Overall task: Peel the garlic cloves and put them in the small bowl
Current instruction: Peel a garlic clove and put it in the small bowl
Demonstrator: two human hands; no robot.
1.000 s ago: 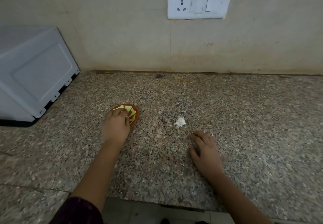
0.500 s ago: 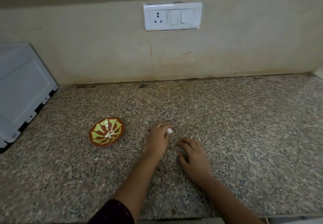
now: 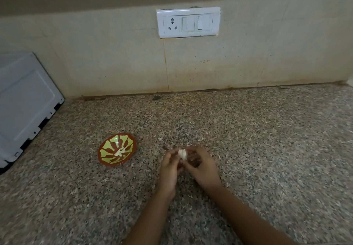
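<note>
A white piece of garlic [image 3: 182, 154] is held between both hands just above the granite counter [image 3: 267, 149]. My left hand [image 3: 169, 170] pinches it from the left and my right hand [image 3: 202, 165] pinches it from the right, fingertips meeting around it. A small red bowl [image 3: 116, 149] with a green leaf pattern stands on the counter to the left of the hands, apart from them. A few pale peeled cloves [image 3: 120, 151] lie in its middle.
A grey appliance [image 3: 24, 107] stands at the far left of the counter. The tiled wall [image 3: 114, 63] behind carries a white socket and switch plate [image 3: 188, 22]. A small dark speck [image 3: 156, 97] lies by the wall.
My left hand left the bowl, reached the garlic on the counter and lifted it. My right hand rose from the counter and joined it on the garlic.
</note>
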